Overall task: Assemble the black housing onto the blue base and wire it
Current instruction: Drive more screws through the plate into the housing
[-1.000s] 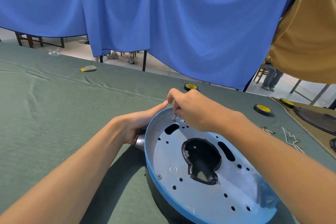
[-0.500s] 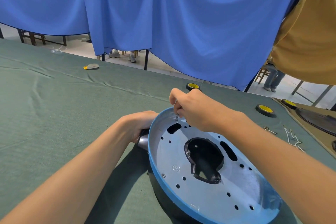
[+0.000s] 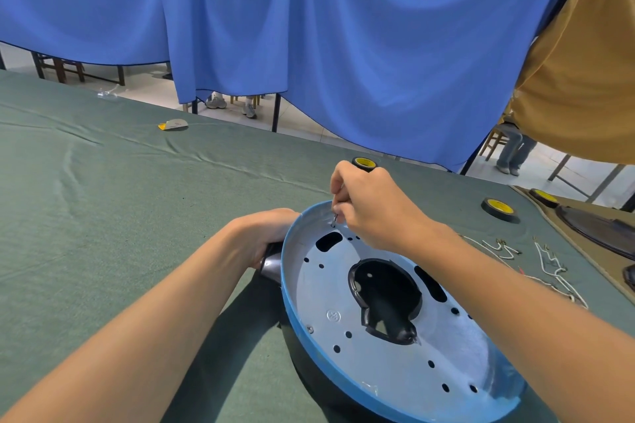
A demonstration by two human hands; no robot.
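A round blue-rimmed base (image 3: 343,302) with a silvery perforated floor lies tilted on the green cloth, on top of the black housing (image 3: 309,385), whose dark body shows under the rim and through the centre opening. My left hand (image 3: 264,237) grips the housing's dark spout-like end at the base's left edge. My right hand (image 3: 371,213) pinches a small metal screw (image 3: 333,219) and holds it upright at a hole near the base's far rim.
Rolls of black tape with yellow cores (image 3: 500,208) sit beyond the base. White wires with metal clips (image 3: 549,264) lie to the right. A dark round part (image 3: 598,227) rests on tan cloth at the right edge. Blue curtains hang behind the table (image 3: 103,216).
My left hand has slid from the base's far rim down onto the housing's spout. The right hand has stayed at the hole with the screw, shifting only slightly.
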